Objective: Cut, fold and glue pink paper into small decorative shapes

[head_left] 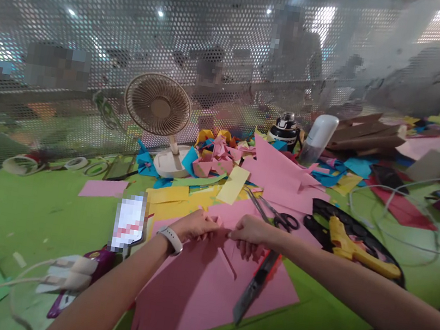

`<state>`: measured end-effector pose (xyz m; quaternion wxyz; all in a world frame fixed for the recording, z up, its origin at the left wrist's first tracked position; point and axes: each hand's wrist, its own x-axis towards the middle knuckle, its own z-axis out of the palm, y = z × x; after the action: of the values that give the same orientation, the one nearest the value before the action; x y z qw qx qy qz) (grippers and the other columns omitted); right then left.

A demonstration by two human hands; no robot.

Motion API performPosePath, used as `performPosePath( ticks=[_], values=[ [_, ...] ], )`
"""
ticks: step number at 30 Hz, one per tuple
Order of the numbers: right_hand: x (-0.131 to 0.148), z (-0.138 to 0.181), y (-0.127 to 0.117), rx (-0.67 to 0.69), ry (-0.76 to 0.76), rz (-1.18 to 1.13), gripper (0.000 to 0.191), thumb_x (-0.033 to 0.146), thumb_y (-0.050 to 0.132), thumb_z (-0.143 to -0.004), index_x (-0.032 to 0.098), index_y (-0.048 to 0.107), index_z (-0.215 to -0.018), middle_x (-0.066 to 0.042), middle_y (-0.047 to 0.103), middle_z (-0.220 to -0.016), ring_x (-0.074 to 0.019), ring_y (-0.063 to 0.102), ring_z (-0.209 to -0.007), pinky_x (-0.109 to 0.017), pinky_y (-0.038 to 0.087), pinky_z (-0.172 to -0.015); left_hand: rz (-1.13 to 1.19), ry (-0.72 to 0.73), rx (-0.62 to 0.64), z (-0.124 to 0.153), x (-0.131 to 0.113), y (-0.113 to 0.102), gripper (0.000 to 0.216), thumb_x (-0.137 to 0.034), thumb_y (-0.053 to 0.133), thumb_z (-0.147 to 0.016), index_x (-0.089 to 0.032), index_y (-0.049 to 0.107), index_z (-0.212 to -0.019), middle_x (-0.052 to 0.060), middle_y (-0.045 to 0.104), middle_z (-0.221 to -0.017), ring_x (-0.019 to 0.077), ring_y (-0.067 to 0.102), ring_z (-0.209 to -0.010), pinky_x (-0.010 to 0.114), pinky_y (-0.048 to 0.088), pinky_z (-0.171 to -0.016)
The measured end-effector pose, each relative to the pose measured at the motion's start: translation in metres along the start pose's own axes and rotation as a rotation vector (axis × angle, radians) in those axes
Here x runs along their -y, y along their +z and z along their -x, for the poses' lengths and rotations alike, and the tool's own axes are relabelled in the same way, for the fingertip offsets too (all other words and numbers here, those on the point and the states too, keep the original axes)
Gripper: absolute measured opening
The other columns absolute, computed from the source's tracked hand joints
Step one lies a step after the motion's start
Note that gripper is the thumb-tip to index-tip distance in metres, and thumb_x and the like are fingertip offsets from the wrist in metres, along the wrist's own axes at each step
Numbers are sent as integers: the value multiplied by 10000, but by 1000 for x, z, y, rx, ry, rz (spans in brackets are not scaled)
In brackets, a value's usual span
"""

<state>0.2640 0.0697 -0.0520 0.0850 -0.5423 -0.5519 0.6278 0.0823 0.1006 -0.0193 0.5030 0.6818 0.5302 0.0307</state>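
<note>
My left hand (196,225), with a white band at the wrist, pinches a small piece of pink paper (216,221). Close beside it, my right hand (249,235) has its fingers curled near the same pink piece; what it grips is hidden. Both hands are over a large pink paper sheet (191,298) on the green table. A utility knife (254,291) with a red-orange part lies on the sheet below my right hand. Behind that hand are scissors (284,219) with dark handles.
A yellow glue gun (350,248) rests on a black tray (386,256) at right. A phone (129,220) and a power strip (100,263) with cables lie left. Behind stand a fan (158,109), folded papers (216,159), a flask (284,130) and a perforated metal screen (99,31).
</note>
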Motion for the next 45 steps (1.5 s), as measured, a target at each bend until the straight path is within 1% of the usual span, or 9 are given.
performPosePath(
  ticks=[8,13,22,28,33,37,40,43,45],
  values=[
    [-5,-3,0,-3,-4,-4,299,244,518,-817,121,541,-546,-63,638,-440,-132,595,-345,-188,504,-375,11,4,18,-2,6,0,306,-333,577,-673,-158,495,-436,-50,406,-323,59,337,-300,175,209,-323],
    [-5,-1,0,5,-17,-19,285,211,503,-821,122,531,-552,-59,644,-451,-127,607,-365,-179,511,-391,9,8,35,-3,2,0,252,-295,591,-642,-158,504,-450,-57,404,-328,59,339,-309,170,224,-326],
    [-6,-2,0,3,-40,-3,275,213,508,-811,125,530,-551,-54,638,-438,-128,615,-379,-175,516,-406,10,14,9,2,-1,4,281,-259,586,-633,-181,418,-422,-71,356,-302,67,342,-299,173,229,-315],
    [-3,-2,0,-6,-54,41,275,238,516,-819,135,526,-564,-37,623,-420,-120,607,-375,-167,500,-403,37,28,-5,5,-4,6,263,-242,590,-621,-180,436,-417,-67,375,-308,75,363,-302,182,234,-317],
    [-4,1,1,-29,-88,132,310,271,466,-847,133,528,-577,-42,629,-456,-108,586,-369,-162,460,-374,127,69,-40,11,4,0,244,-279,589,-626,-165,484,-437,-59,407,-338,60,323,-297,190,197,-326],
    [-3,11,4,-157,-168,253,300,383,429,-874,142,558,-751,-28,654,-565,-95,555,-370,-171,410,-362,257,151,-172,20,13,-12,311,-369,548,-687,-164,474,-466,-63,400,-379,45,292,-320,193,172,-352],
    [0,18,6,-353,-285,429,273,427,541,-810,173,560,-908,-21,667,-695,-122,598,-509,-190,402,-443,340,206,-282,23,17,-18,350,-424,535,-713,-162,472,-488,-76,349,-384,42,272,-339,195,170,-373],
    [2,18,6,-482,-391,613,227,340,644,-736,187,581,-893,-26,667,-775,-165,617,-702,-214,389,-572,388,229,-350,23,19,-16,369,-461,543,-712,-156,494,-509,-67,375,-407,44,286,-351,199,185,-383],
    [2,17,7,-502,-432,689,145,283,619,-754,184,587,-855,-29,660,-781,-169,608,-734,-225,373,-608,404,231,-384,24,20,-12,388,-482,537,-718,-160,489,-508,-63,377,-402,50,301,-353,200,200,-386]
  ],
)
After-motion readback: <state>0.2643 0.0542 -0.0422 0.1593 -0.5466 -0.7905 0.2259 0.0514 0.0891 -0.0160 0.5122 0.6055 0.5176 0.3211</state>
